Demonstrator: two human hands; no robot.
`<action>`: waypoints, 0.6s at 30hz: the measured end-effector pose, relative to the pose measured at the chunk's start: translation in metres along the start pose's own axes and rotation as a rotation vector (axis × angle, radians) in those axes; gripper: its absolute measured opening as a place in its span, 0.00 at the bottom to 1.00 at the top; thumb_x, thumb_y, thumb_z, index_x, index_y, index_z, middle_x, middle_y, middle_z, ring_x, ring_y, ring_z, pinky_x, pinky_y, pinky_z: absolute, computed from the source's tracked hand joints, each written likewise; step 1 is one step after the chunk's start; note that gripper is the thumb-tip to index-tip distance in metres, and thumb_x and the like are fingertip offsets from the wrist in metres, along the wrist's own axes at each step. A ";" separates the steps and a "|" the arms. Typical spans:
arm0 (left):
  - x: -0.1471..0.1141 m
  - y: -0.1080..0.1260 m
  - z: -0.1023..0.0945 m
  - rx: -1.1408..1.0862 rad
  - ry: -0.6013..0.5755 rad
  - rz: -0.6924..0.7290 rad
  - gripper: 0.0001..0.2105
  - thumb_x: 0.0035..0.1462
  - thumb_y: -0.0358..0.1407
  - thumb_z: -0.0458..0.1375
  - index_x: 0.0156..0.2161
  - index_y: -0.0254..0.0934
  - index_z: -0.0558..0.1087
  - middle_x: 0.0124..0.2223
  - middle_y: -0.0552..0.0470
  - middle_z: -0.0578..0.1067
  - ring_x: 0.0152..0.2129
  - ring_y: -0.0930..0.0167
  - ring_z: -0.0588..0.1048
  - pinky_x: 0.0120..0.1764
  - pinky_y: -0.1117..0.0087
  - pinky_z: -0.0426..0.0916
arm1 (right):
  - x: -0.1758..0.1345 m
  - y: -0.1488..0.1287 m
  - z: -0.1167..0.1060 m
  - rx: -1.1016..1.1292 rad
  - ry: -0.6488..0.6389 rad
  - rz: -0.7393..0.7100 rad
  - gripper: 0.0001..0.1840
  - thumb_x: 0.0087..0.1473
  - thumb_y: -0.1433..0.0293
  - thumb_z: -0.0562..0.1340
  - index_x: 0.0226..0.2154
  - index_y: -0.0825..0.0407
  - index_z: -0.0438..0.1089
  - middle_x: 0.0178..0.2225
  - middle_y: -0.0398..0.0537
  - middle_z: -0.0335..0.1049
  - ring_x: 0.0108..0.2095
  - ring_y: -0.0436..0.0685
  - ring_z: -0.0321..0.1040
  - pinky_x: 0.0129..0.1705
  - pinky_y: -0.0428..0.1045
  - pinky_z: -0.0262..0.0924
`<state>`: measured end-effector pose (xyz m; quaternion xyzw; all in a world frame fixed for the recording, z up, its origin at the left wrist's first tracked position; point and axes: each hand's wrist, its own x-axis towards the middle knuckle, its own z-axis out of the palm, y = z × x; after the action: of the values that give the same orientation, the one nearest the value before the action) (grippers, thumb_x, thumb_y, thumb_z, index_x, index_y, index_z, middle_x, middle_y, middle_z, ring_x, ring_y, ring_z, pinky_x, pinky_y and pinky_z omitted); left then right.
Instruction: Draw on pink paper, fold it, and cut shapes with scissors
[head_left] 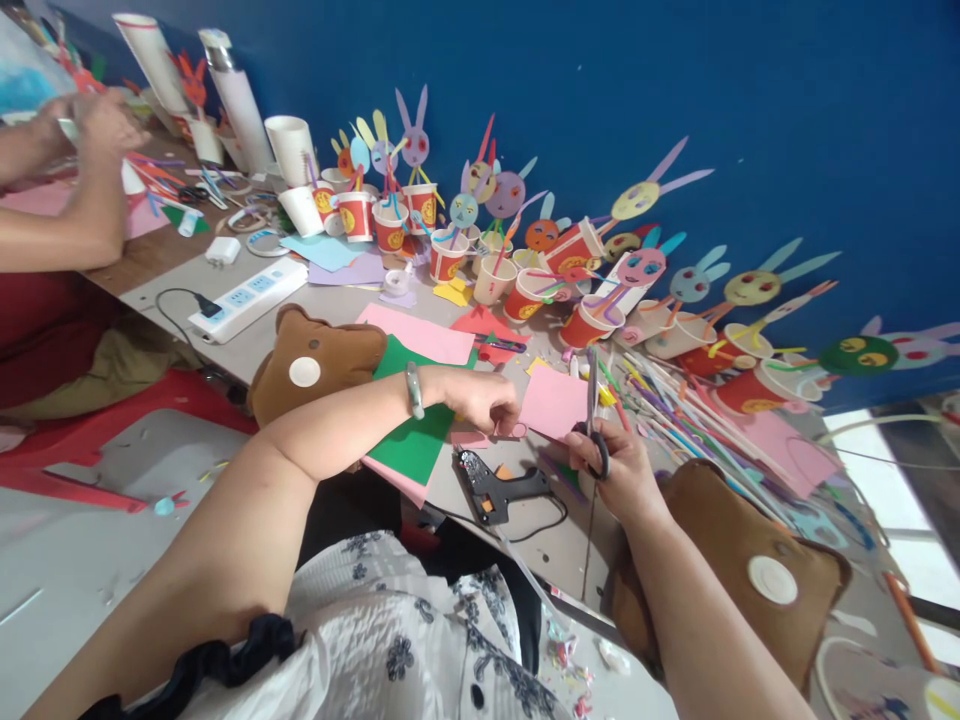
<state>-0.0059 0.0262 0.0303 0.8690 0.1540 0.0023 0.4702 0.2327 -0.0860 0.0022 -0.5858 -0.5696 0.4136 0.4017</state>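
Presently, scissors (593, 395) point away from the body in the right hand (624, 472), fingers closed on the black handles, beside a pink sheet (553, 402). Judged light, rigid, smooth-bladed; best gripped by the loops. Sheet likely thin, easily creased; take by an edge. Left hand (484, 400): fingers curled together near a small pink scrap (469, 439); pinch cannot be confirmed, fingertips partly hidden. Blade-to-sheet contact unclear. Outermost paper rabbit (921, 348) cut off at right edge.
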 end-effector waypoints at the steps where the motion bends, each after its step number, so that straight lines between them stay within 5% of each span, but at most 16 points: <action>1: 0.000 0.000 0.000 0.006 0.004 0.004 0.12 0.42 0.19 0.61 0.32 0.34 0.80 0.31 0.52 0.80 0.28 0.72 0.74 0.32 0.72 0.64 | 0.000 0.000 0.000 0.000 0.002 -0.006 0.24 0.49 0.51 0.69 0.17 0.49 0.64 0.16 0.43 0.64 0.19 0.50 0.54 0.23 0.49 0.51; 7: 0.000 0.000 0.003 -0.048 0.031 0.041 0.09 0.49 0.23 0.63 0.36 0.34 0.80 0.34 0.50 0.81 0.31 0.73 0.76 0.35 0.74 0.66 | 0.000 0.001 0.000 0.029 0.012 0.027 0.23 0.46 0.53 0.72 0.18 0.50 0.65 0.17 0.42 0.64 0.19 0.49 0.55 0.22 0.47 0.51; 12: 0.006 0.003 0.011 -0.225 0.139 0.121 0.08 0.53 0.25 0.62 0.37 0.33 0.81 0.37 0.48 0.82 0.34 0.74 0.78 0.38 0.75 0.69 | 0.000 -0.007 0.007 0.197 0.073 0.137 0.23 0.35 0.56 0.77 0.25 0.50 0.68 0.22 0.42 0.68 0.23 0.52 0.65 0.26 0.49 0.63; 18: 0.014 0.004 0.021 -0.312 0.203 0.156 0.10 0.52 0.21 0.59 0.36 0.33 0.81 0.37 0.49 0.82 0.35 0.75 0.78 0.39 0.77 0.70 | 0.001 -0.005 0.007 0.173 0.150 0.066 0.23 0.34 0.58 0.78 0.26 0.51 0.69 0.23 0.41 0.68 0.22 0.50 0.64 0.24 0.47 0.64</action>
<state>0.0116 0.0101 0.0201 0.7903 0.1305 0.1502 0.5795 0.2242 -0.0844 0.0044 -0.5966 -0.4804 0.4294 0.4784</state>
